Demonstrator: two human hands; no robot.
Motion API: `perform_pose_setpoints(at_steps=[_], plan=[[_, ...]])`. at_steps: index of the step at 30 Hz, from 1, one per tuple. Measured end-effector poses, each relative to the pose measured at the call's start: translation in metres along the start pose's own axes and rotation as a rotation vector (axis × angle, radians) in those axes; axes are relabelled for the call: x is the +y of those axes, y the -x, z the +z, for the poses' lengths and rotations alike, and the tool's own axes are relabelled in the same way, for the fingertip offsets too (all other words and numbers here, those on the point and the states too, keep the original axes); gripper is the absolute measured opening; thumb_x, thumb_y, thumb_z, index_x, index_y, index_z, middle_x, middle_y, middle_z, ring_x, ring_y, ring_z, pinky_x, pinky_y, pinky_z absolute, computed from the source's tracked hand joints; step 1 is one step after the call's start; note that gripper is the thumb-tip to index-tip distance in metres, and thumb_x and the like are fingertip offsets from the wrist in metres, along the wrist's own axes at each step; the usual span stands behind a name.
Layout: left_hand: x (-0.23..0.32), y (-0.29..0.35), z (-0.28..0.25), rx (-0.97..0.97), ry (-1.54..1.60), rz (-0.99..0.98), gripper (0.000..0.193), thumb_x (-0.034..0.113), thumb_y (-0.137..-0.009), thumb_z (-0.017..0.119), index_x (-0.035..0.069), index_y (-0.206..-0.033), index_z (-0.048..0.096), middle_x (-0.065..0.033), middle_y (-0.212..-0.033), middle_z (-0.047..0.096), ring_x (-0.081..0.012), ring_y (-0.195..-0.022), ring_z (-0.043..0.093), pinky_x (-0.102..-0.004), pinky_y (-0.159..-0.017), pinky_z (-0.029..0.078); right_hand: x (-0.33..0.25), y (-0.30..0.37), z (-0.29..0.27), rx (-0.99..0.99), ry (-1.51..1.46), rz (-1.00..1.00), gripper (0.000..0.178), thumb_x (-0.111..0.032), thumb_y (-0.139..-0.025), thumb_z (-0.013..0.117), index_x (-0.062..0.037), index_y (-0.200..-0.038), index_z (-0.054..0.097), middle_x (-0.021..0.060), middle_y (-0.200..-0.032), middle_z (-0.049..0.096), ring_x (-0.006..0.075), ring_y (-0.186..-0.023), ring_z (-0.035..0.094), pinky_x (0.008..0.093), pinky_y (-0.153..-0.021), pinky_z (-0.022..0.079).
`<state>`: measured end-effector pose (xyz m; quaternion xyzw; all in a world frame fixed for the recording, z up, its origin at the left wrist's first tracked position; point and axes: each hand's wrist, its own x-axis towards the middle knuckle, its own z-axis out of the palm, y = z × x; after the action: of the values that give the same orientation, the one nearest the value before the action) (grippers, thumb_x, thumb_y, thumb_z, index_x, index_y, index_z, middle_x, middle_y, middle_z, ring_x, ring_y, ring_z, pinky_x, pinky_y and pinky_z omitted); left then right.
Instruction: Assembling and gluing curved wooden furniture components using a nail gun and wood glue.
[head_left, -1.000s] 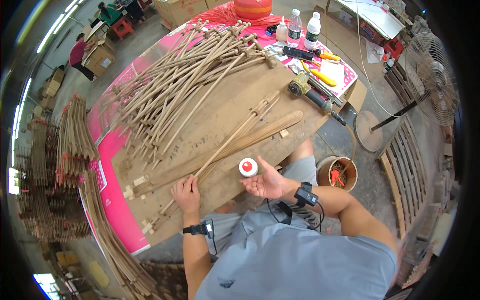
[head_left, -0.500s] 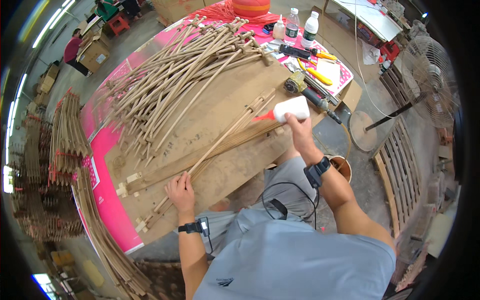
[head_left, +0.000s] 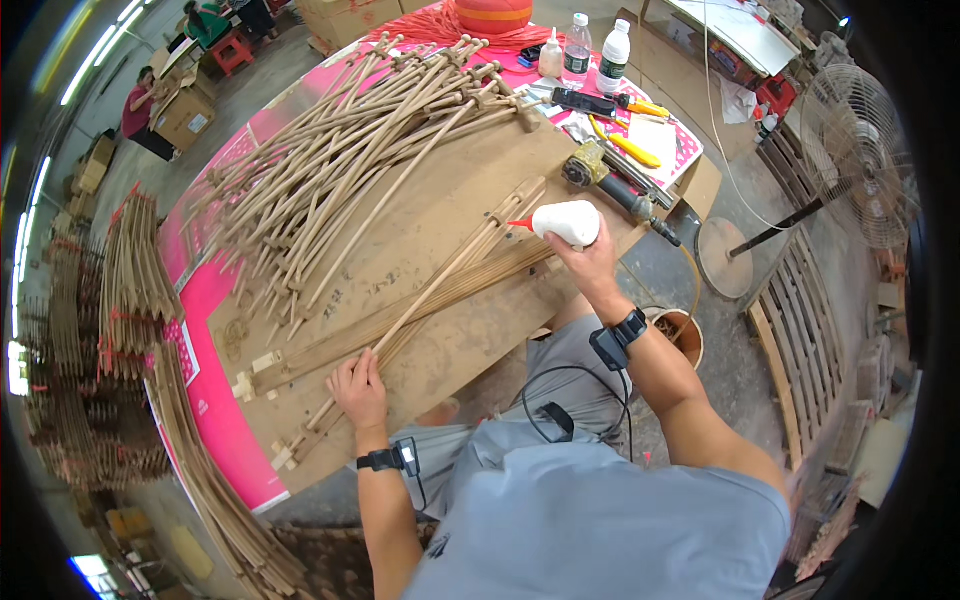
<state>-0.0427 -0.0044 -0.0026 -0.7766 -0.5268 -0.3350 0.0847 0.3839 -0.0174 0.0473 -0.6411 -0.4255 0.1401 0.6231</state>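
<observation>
My right hand (head_left: pixel 590 264) is wrapped round a white squeeze bottle (head_left: pixel 568 222) with a red pointed nozzle. The nozzle points left, close to the upper end of a long thin wooden stick (head_left: pixel 432 294); whether it touches the wood I cannot tell. My left hand (head_left: pixel 358 392) grips that stick near its lower end, fingers closed on it. More sticks lie beside and partly under it. A row of flat wooden strips (head_left: pixel 400 318) runs across the board just beyond, with small pale wooden blocks (head_left: pixel 268 360) at its left end.
A large heap of knobbed wooden sticks (head_left: pixel 350 160) covers the far side of the brown board (head_left: pixel 470 355). A power tool (head_left: pixel 610 185), yellow-handled tools (head_left: pixel 635 150) and bottles (head_left: pixel 614 58) lie at the right and back. Bundled sticks (head_left: pixel 140 260) stand left; a fan (head_left: pixel 855 150) stands right.
My right hand has shifted slightly left with the bottle, which now tilts so its nozzle comes nearer the sticks' upper end. My left hand has hardly moved.
</observation>
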Motion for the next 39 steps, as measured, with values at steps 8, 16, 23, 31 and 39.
perform_pose_setpoints(at_steps=[8, 16, 23, 31, 39], plan=[[0.001, -0.002, 0.001, 0.003, 0.006, 0.010, 0.018, 0.017, -0.089, 0.080, 0.015, -0.106, 0.080, -0.0037, -0.094, 0.065, -0.0261, -0.089, 0.061, -0.0415, -0.082, 0.046, 0.003, -0.002, 0.003, -0.032, -0.029, 0.018, 0.057, -0.018, -0.081, 0.091, -0.0009, -0.126, 0.061, 0.0105, -0.116, 0.072, 0.0182, -0.108, 0.069, 0.0334, -0.094, 0.055], [-0.001, 0.001, 0.002, 0.003, 0.000, -0.001, 0.020, 0.016, -0.088, 0.079, 0.015, -0.108, 0.080, -0.0036, -0.094, 0.065, -0.0263, -0.090, 0.062, -0.0421, -0.082, 0.045, 0.008, -0.005, 0.008, -0.048, 0.043, -0.055, 0.058, -0.021, -0.079, 0.093, -0.0019, -0.124, 0.062, 0.0117, -0.113, 0.071, 0.0242, -0.106, 0.069, 0.0365, -0.094, 0.054], [0.001, 0.001, 0.001, 0.004, -0.010, -0.028, 0.021, 0.017, -0.088, 0.080, 0.016, -0.109, 0.080, -0.0029, -0.096, 0.065, -0.0253, -0.091, 0.062, -0.0419, -0.083, 0.046, 0.012, -0.008, 0.011, -0.067, 0.042, -0.089, 0.053, -0.020, -0.079, 0.092, -0.0032, -0.119, 0.064, 0.0125, -0.110, 0.072, 0.0280, -0.105, 0.069, 0.0389, -0.092, 0.054], [0.002, -0.001, 0.002, 0.017, -0.011, -0.017, 0.021, 0.017, -0.087, 0.081, 0.016, -0.108, 0.080, -0.0022, -0.096, 0.065, -0.0251, -0.089, 0.061, -0.0414, -0.083, 0.047, 0.006, -0.010, 0.015, -0.094, 0.014, -0.082, 0.053, -0.021, -0.079, 0.092, -0.0024, -0.120, 0.064, 0.0143, -0.107, 0.074, 0.0294, -0.103, 0.072, 0.0394, -0.090, 0.056], [0.001, 0.001, 0.002, 0.017, -0.002, -0.017, 0.021, 0.017, -0.088, 0.080, 0.016, -0.109, 0.080, -0.0023, -0.096, 0.065, -0.0250, -0.089, 0.061, -0.0412, -0.083, 0.046, 0.017, -0.012, 0.010, -0.156, 0.130, -0.132, 0.052, -0.012, -0.084, 0.088, -0.0015, -0.127, 0.059, 0.0078, -0.115, 0.070, 0.0175, -0.107, 0.068, 0.0323, -0.093, 0.054]])
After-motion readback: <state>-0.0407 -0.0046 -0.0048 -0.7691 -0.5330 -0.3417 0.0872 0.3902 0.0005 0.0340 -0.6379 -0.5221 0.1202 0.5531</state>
